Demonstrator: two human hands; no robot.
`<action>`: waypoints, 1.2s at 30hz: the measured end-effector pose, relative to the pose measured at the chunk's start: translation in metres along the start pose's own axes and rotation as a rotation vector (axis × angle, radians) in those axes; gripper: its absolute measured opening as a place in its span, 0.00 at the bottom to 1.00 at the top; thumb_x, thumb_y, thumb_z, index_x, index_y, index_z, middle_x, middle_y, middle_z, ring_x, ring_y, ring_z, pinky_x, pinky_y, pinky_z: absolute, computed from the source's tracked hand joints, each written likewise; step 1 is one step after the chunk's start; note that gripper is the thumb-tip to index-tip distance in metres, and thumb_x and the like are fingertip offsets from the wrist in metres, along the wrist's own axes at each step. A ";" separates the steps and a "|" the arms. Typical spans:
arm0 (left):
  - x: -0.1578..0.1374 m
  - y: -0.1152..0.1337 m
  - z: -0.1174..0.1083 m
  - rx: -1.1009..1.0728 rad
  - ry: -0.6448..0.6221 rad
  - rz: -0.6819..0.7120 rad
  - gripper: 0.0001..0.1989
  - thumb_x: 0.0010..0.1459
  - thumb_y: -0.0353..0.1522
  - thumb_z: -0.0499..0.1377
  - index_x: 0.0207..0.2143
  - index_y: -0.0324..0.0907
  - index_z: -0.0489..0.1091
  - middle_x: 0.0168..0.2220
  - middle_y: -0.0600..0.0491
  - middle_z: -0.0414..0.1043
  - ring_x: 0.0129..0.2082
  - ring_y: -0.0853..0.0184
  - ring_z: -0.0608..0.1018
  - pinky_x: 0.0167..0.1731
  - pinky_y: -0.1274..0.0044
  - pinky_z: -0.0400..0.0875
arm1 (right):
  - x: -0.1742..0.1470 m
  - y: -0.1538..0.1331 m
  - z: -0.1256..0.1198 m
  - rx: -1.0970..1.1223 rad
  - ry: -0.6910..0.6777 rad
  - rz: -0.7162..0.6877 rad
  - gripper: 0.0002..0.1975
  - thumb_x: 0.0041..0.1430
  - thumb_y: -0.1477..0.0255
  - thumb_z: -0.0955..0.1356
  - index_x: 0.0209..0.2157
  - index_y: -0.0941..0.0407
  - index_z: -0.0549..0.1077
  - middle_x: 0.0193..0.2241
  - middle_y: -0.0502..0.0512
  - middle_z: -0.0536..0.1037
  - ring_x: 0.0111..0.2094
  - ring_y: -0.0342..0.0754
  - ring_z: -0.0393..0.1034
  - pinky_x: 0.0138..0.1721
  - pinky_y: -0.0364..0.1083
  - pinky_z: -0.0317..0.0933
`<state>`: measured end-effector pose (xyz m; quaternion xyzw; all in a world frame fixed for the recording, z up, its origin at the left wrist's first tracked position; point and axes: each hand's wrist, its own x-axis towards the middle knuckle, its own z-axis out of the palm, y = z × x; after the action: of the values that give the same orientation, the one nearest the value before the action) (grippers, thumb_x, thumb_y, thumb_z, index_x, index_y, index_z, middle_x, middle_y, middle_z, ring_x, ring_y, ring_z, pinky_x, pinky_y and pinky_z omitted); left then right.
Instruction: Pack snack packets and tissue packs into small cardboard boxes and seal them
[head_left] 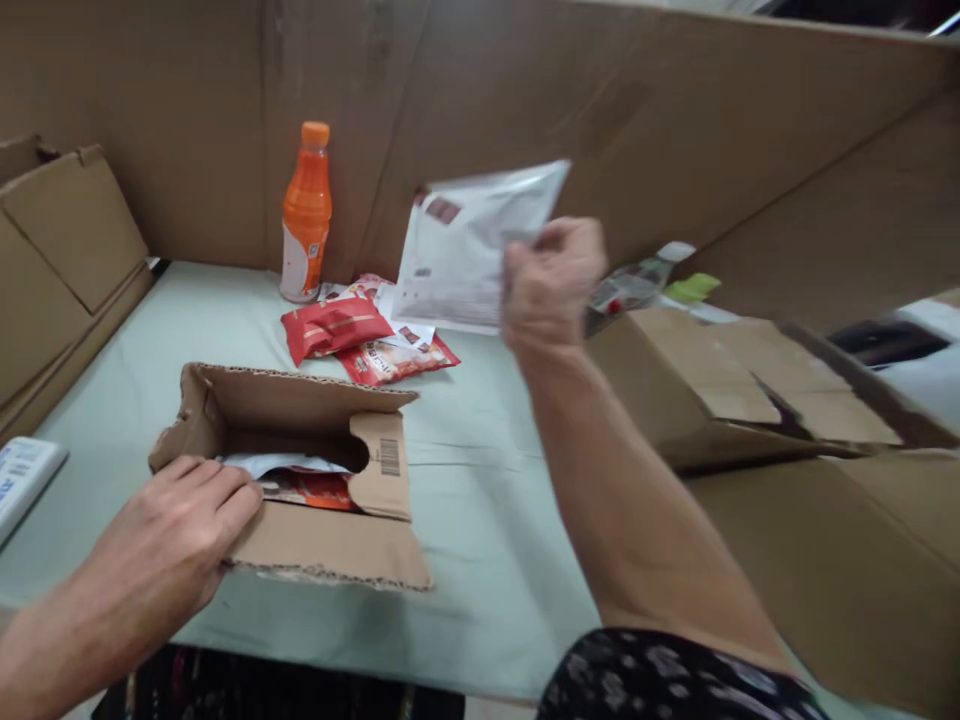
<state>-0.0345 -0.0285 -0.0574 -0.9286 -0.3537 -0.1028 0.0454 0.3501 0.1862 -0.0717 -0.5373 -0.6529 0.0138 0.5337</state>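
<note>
Your R hand (556, 280) has white pkt (465, 255) pinched in its fingers, up above worktop (487, 520) nr red pkts (337, 328); L hand (176, 520) grips open box (322, 545), L end.

The right hand (555, 275) pinches a flat white packet (457, 265) by its side, raised above the pale green tablecloth (480, 510). The left hand (180, 520) lies on the near left corner of an open cardboard box (330, 545), its fingertips at the opening, where more packets (319, 490) show inside. Beyond the box, red and white packets (337, 328) lie heaped beside an upright orange bottle (306, 220), before a cardboard wall (480, 110).
</note>
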 end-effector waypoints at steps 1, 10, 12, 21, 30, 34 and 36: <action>0.000 0.000 0.000 -0.003 0.000 0.000 0.20 0.47 0.15 0.49 0.34 0.39 0.75 0.35 0.47 0.80 0.32 0.57 0.80 0.35 0.65 0.73 | -0.003 -0.019 -0.015 0.100 0.174 -0.039 0.13 0.67 0.66 0.65 0.49 0.58 0.72 0.44 0.62 0.76 0.46 0.52 0.74 0.47 0.52 0.67; -0.001 0.002 0.004 0.013 -0.077 -0.073 0.15 0.53 0.17 0.53 0.35 0.41 0.74 0.35 0.48 0.80 0.34 0.56 0.79 0.38 0.66 0.71 | -0.102 -0.187 -0.036 0.179 -0.017 -0.509 0.18 0.67 0.77 0.68 0.51 0.41 0.80 0.38 0.47 0.85 0.34 0.46 0.79 0.36 0.45 0.74; 0.000 0.003 0.004 0.015 -0.091 -0.080 0.15 0.54 0.17 0.54 0.36 0.41 0.75 0.35 0.48 0.80 0.35 0.56 0.80 0.39 0.66 0.72 | -0.114 -0.184 -0.022 0.172 -0.170 -0.693 0.21 0.67 0.80 0.64 0.52 0.45 0.80 0.38 0.49 0.86 0.36 0.47 0.81 0.38 0.45 0.75; -0.002 0.003 0.006 0.009 -0.064 -0.044 0.13 0.53 0.17 0.54 0.34 0.40 0.74 0.34 0.47 0.79 0.35 0.55 0.80 0.39 0.64 0.76 | -0.119 -0.166 0.047 -0.086 -1.181 -0.449 0.20 0.63 0.82 0.66 0.54 0.54 0.77 0.45 0.55 0.85 0.42 0.50 0.80 0.40 0.44 0.68; -0.036 -0.005 -0.006 -0.098 0.449 -0.073 0.25 0.62 0.24 0.62 0.60 0.45 0.68 0.68 0.43 0.64 0.69 0.48 0.67 0.67 0.57 0.67 | -0.114 -0.158 -0.014 0.026 -0.403 -0.481 0.13 0.69 0.76 0.65 0.49 0.52 0.79 0.49 0.57 0.84 0.50 0.53 0.77 0.52 0.54 0.69; -0.046 -0.019 0.013 -0.251 0.457 -0.274 0.33 0.65 0.34 0.63 0.70 0.46 0.57 0.66 0.42 0.68 0.64 0.51 0.74 0.63 0.58 0.73 | -0.103 -0.143 -0.005 -0.114 -0.478 -0.310 0.15 0.62 0.73 0.70 0.50 0.53 0.79 0.50 0.59 0.84 0.50 0.57 0.77 0.51 0.55 0.69; -0.045 -0.022 0.023 -0.323 0.430 -0.284 0.31 0.66 0.35 0.61 0.69 0.45 0.59 0.60 0.44 0.75 0.60 0.54 0.78 0.61 0.61 0.75 | -0.095 -0.134 0.009 -0.103 -0.609 -0.149 0.10 0.63 0.73 0.68 0.42 0.55 0.81 0.39 0.56 0.85 0.40 0.52 0.78 0.44 0.50 0.69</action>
<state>-0.0784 -0.0372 -0.0901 -0.8220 -0.4412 -0.3574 -0.0439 0.2373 0.0668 -0.0607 -0.4856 -0.8200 0.1018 0.2855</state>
